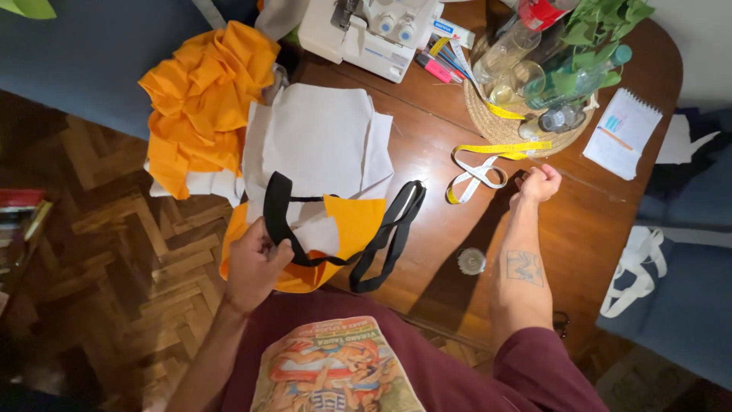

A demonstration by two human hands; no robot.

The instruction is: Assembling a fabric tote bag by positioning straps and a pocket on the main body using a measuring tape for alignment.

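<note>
black strap looped over orange fabric (pinched by left hand)

Only one view on my feed: head camera, worn on person's head, looking steeply down over own chest at wooden bench. Bench edge sits close below lens; far end with sewing machine reaches top of frame. Parquet floor fills left side, blue seat lower right. Both forearms enter from bottom edge. No second view, so no overlap to compare.
</note>
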